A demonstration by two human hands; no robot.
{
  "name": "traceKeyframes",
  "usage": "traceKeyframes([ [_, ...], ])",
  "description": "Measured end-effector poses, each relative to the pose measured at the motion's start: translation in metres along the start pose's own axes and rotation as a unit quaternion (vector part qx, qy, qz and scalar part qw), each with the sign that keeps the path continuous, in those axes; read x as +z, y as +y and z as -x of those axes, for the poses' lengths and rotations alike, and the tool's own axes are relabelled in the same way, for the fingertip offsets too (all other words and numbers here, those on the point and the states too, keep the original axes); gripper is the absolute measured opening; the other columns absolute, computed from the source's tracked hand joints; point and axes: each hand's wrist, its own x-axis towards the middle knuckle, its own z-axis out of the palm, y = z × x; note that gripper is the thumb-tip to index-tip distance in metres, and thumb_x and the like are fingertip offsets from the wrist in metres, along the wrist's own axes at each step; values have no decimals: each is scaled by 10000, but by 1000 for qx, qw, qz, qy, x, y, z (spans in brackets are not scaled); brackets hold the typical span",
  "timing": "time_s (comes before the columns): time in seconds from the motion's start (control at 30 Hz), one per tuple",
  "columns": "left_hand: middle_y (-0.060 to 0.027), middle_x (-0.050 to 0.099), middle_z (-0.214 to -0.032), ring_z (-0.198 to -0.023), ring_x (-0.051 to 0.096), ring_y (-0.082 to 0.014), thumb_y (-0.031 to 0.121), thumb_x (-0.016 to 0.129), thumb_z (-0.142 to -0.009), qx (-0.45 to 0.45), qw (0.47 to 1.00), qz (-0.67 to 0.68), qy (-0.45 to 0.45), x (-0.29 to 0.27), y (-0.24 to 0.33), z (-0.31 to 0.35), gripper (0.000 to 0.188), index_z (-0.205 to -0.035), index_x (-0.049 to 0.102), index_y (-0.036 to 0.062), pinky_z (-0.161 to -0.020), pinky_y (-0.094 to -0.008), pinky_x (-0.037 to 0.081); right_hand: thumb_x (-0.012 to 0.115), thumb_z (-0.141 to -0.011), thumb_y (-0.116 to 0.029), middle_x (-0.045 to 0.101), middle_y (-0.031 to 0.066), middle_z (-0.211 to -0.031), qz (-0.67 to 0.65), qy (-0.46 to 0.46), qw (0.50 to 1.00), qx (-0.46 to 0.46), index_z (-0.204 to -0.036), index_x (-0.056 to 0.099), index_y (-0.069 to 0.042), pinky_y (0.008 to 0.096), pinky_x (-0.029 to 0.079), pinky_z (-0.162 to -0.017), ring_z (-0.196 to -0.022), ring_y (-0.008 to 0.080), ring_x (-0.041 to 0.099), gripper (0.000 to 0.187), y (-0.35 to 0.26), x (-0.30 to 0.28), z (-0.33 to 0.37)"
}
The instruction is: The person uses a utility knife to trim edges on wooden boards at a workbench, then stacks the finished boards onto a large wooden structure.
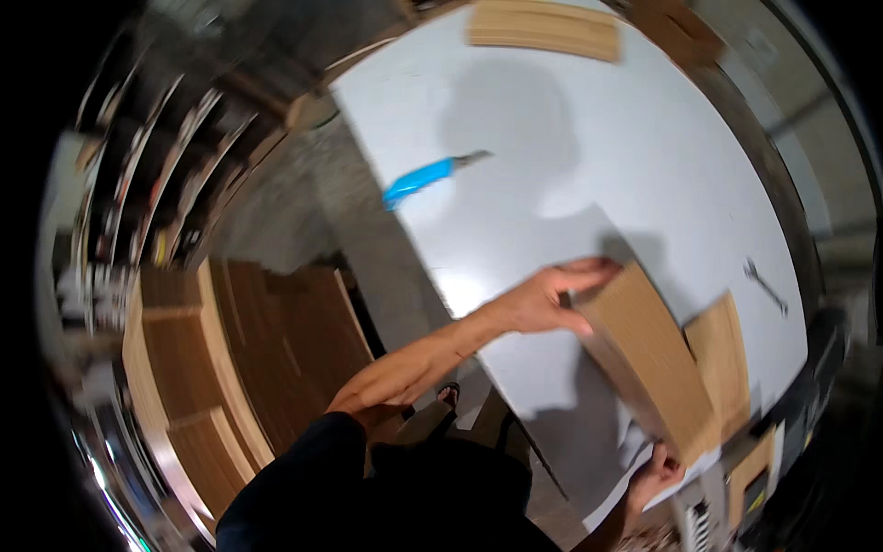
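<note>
A long wooden board with a light brown grain is held tilted above the white table. My left hand grips its far end, fingers on top and thumb along the near side. At the board's near end, my right hand is closed on the lower corner; part of that hand is hidden. Just right of the held board lies a paler wooden piece, partly covered by it. Farther off on the table rests a utility knife with a blue handle and its blade out.
Another wooden board lies at the table's far edge. A small wrench sits near the right edge. To my left stands a wooden cabinet, with loaded shelves behind it. A cardboard box is beyond the table.
</note>
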Motion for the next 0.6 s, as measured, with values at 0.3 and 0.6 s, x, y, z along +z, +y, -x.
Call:
traceKeyframes([
  [0.3,-131,371,-1457,-1323,376,-238,-71,802,-589,61,947,-19,314,-37,132,203,853,-1356,474,109,-1097,-369,337,664,-794,-25,604,102,-1103,108,-307,933,-151,-1164,550,108,309,438,-886,-974,155,547,410,-87,115,-18],
  [0.6,-135,400,-1430,-1283,411,-231,-56,790,-619,214,779,-223,546,16,265,425,802,-1347,504,120,-1061,-349,317,598,-894,-182,424,184,-1419,-98,-518,743,-412,-1314,449,90,345,329,-1040,-1243,241,455,522,-190,278,114],
])
